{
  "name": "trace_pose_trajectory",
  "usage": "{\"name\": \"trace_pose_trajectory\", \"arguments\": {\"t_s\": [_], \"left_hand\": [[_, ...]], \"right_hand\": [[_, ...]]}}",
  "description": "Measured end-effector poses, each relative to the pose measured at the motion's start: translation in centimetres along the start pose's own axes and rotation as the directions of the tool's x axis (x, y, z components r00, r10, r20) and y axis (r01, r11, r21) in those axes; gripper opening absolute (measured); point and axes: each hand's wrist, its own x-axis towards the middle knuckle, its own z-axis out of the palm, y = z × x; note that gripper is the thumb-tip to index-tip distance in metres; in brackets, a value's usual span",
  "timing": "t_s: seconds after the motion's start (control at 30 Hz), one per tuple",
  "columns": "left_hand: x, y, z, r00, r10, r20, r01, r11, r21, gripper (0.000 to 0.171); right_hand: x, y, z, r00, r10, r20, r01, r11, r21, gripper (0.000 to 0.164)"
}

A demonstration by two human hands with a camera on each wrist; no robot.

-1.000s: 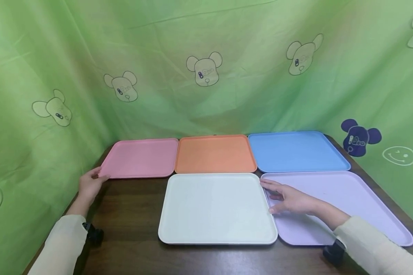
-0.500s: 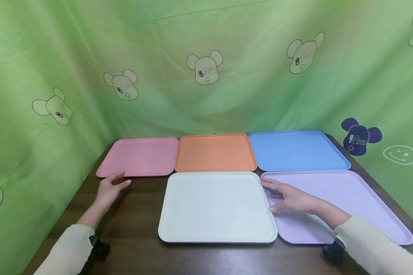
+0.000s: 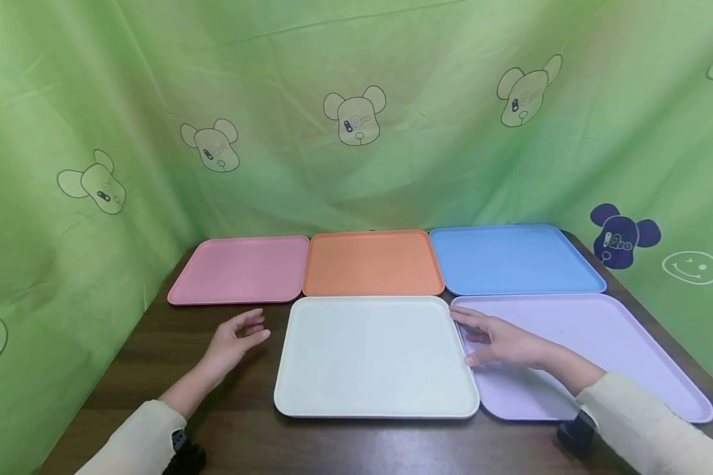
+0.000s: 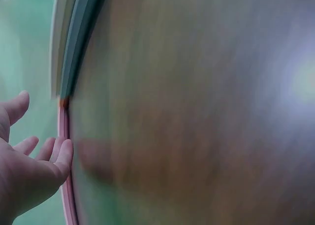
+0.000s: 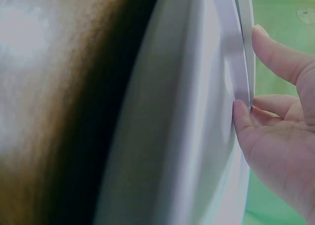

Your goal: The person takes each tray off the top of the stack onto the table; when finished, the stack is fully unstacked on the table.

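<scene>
In the head view my left hand (image 3: 230,344) is over the dark table, left of the white tray (image 3: 375,356). Its fingers are loosely bent, point at that tray's left edge and hold nothing. My right hand (image 3: 502,340) reaches over the lilac tray (image 3: 576,369), its fingertips and thumb at the white tray's right edge. The right wrist view shows this right hand (image 5: 283,116) with its fingers spread along the tray rims. In the left wrist view the left hand (image 4: 37,161) has nothing between its fingers.
Behind, in a row, lie a pink tray (image 3: 243,270), an orange tray (image 3: 373,264) and a blue tray (image 3: 513,259). Dark wooden table (image 3: 131,369) shows at left and front. A green curtain (image 3: 428,178) with cartoon heads hangs close round the back and sides.
My left hand has left the pink tray's front left corner and moved right and nearer, towards the white tray. The right hand and the trays stay nearly where they were.
</scene>
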Motion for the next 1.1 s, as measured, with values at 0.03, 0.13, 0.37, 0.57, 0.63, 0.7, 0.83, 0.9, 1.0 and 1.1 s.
{"name": "trace_pose_trajectory", "arguments": {"t_s": [0.03,0.13,0.37,0.57,0.63,0.7,0.83,0.9,1.0,1.1], "left_hand": [[-0.2,0.1,0.4,1.000,0.001,0.010,-0.001,1.000,-0.002,0.054],[-0.8,0.2,1.4,1.000,-0.006,0.030,0.006,1.000,0.000,0.054],[-1.5,0.0,3.0,1.000,-0.018,0.024,0.019,0.999,-0.028,0.051],[-2.1,0.3,3.9,0.998,-0.053,0.044,0.056,0.996,-0.064,0.051],[-2.2,0.4,4.1,0.997,-0.058,0.048,0.061,0.996,-0.062,0.052],[-2.1,0.5,4.3,0.997,-0.060,0.049,0.063,0.996,-0.056,0.052],[-1.9,0.5,4.4,0.996,-0.074,0.042,0.075,0.997,-0.036,0.052],[-1.7,0.4,4.4,0.996,-0.084,0.038,0.085,0.996,-0.027,0.052],[-1.5,0.4,4.5,0.995,-0.093,0.037,0.094,0.995,-0.019,0.052],[-1.4,0.5,4.5,0.995,-0.097,0.040,0.097,0.995,-0.013,0.052]], "right_hand": [[0.0,0.0,0.0,1.000,0.003,-0.001,-0.003,1.000,0.000,0.091],[0.0,0.0,0.0,1.000,0.022,-0.005,-0.022,1.000,-0.002,0.092],[0.1,0.2,0.0,1.000,0.019,-0.006,-0.019,1.000,-0.010,0.092],[0.1,0.4,-0.1,0.999,0.038,-0.002,-0.038,0.999,0.009,0.094],[0.1,0.4,-0.1,1.000,0.030,0.000,-0.030,0.999,0.011,0.094],[0.1,0.3,-0.1,1.000,0.021,0.002,-0.021,1.000,0.010,0.093],[0.1,0.3,0.0,1.000,0.015,0.003,-0.015,1.000,0.011,0.093],[0.1,0.3,0.0,1.000,0.016,0.002,-0.016,1.000,0.006,0.093],[0.1,0.4,0.0,1.000,0.011,-0.002,-0.011,1.000,0.001,0.093],[0.0,0.5,0.0,1.000,-0.001,-0.003,0.001,1.000,-0.002,0.092]]}}
